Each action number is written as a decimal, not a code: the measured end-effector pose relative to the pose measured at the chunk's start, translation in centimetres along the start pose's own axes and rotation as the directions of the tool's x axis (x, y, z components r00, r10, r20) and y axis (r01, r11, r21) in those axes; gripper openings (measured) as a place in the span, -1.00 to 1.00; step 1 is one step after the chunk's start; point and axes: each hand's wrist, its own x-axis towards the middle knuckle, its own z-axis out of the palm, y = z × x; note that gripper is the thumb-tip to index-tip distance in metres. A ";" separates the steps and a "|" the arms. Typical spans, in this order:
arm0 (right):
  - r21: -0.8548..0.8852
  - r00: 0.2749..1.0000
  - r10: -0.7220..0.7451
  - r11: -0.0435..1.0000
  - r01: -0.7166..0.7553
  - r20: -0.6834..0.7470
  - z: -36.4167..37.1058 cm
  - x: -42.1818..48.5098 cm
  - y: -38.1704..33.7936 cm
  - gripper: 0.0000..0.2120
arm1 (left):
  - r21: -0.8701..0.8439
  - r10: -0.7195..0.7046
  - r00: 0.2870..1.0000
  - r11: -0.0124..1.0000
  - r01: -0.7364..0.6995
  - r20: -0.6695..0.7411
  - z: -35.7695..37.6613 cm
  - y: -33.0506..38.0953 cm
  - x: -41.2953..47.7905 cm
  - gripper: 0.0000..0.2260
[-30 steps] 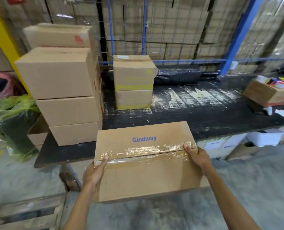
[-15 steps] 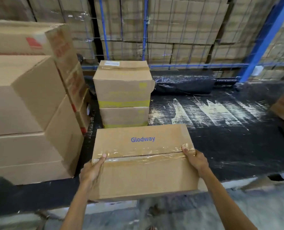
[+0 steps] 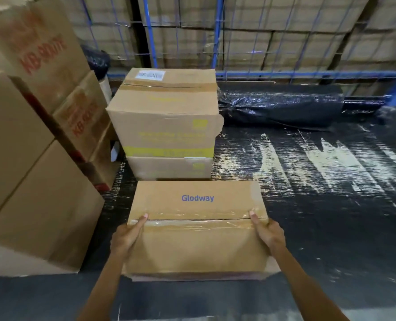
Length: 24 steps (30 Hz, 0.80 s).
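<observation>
A taped cardboard box (image 3: 197,237) printed "Glodway" sits low over the black wrapped platform (image 3: 319,205), just in front of a two-box stack. My left hand (image 3: 126,236) grips its left side with the thumb on the taped seam. My right hand (image 3: 267,235) grips its right side, thumb on top as well. The fingers under and behind the box are hidden. I cannot tell whether the box rests on the platform or hangs just above it.
Two stacked boxes with yellow bands (image 3: 167,126) stand right behind the held box. A tall stack of cartons with red lettering (image 3: 37,140) fills the left. A black wrapped roll (image 3: 282,107) lies at the back, before a blue wire rack (image 3: 218,31) full of cartons.
I have moved forward with the box, from beyond the platform's front edge to over it, close to the yellow-banded stack. Both hands keep the same hold.
</observation>
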 end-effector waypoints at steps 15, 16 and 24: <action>-0.342 0.599 -0.752 0.506 0.792 0.274 11.4 -19.2 -1.1 -0.30 | -0.034 0.246 0.928 0.963 -0.266 -0.279 -4.2 -14.8 -17.5 -0.54; -0.304 0.556 -0.760 0.471 0.828 0.336 13.2 -21.4 -1.0 -0.33 | -0.037 0.218 0.928 0.970 -0.240 -0.302 -5.0 -17.3 -18.9 -0.56; -0.034 0.134 -0.628 0.169 0.985 0.766 29.2 -37.8 1.6 -0.36 | -0.221 -0.125 0.812 0.975 -0.005 -0.570 -15.3 -37.5 -28.3 -0.58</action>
